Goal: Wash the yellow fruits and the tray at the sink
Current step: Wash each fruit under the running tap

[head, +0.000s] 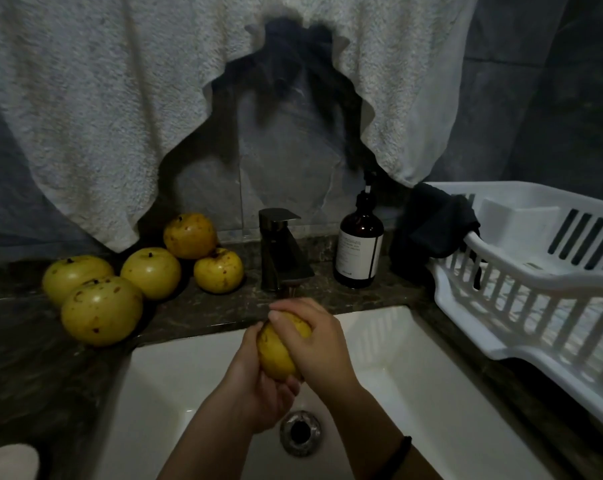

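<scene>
On the dark counter (203,306) at the left, 5 yellow fruits (101,310) sit in a loose cluster, well apart from the hands and not yet brought to the basin.

Over the white sink (189,375), the left hand (255,386) cups the held fruit (279,348) from below and from the left, with its fingers curled under the lower end. This fruit looks slightly elongated. Its long axis tilts from the lower end, which is nearer the person, up toward the tap (282,251), and its upper end lies just below the spout. The right hand (317,344) wraps over it from the right, fingers pressed together and bent across the top.

The fruit is thus enclosed between both palms, so rubbing it probably means turning it about that tilted axis. Whether water is running cannot be told in this dim light.

A brown bottle (359,247) stands just right of the tap. Farther right, the white slatted tray (522,306) rests on the counter beside the sink. It is nearer the right hand, which seems the natural hand to fetch it later.
</scene>
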`<state>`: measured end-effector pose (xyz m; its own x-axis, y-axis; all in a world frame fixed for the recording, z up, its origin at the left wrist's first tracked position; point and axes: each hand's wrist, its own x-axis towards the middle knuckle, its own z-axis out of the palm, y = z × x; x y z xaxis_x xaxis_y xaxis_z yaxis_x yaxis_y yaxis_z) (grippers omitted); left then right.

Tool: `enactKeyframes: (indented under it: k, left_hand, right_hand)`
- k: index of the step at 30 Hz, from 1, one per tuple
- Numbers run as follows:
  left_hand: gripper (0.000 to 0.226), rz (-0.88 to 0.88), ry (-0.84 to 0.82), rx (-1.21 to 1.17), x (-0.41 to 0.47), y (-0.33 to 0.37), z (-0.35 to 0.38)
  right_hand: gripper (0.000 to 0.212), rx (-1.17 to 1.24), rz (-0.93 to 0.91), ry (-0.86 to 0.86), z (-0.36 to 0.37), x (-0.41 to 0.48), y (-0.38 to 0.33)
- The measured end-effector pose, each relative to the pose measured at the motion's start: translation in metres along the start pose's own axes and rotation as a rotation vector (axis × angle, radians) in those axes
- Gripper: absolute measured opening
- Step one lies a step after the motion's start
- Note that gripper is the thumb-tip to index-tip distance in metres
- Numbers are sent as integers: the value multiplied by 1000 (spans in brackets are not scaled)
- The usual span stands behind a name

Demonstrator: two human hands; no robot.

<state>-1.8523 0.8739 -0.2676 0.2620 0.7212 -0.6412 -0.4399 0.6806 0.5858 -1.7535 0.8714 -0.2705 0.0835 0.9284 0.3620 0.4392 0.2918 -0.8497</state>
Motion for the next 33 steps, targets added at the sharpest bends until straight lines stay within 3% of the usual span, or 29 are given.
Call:
enactKeyframes:
  k: [4, 8, 13, 15, 20, 23, 27, 33]
  left_hand:
    - [53, 80, 22, -43, 1, -3, 2]
    - [55, 173, -46, -31, 3, -2, 4]
    - [33, 652, 112, 257, -1, -2, 7]
    - [33, 730, 108, 287, 0, -3, 6]
    - [34, 744, 104, 323, 0, -3, 4]
    - [31, 686, 107, 268, 1, -1, 3]
    - [35, 682, 112, 271, -2, 0, 4]
    - [39, 684, 97, 266, -6, 0, 4]
  right_hand:
    - [41, -144, -66, 21, 6, -3, 0]
    - [37, -99, 139, 5, 7, 0, 2]
    - [59, 69, 343, -16, 7, 1, 2]
    - [57, 116, 402, -29, 6, 2, 1]
    - [50, 31, 370, -23, 2, 1, -2]
    - [51, 63, 461, 21, 1, 2, -2]
    - [54, 44, 384, -65, 3, 2, 0]
    - [49, 231, 444, -110, 7, 8, 3]
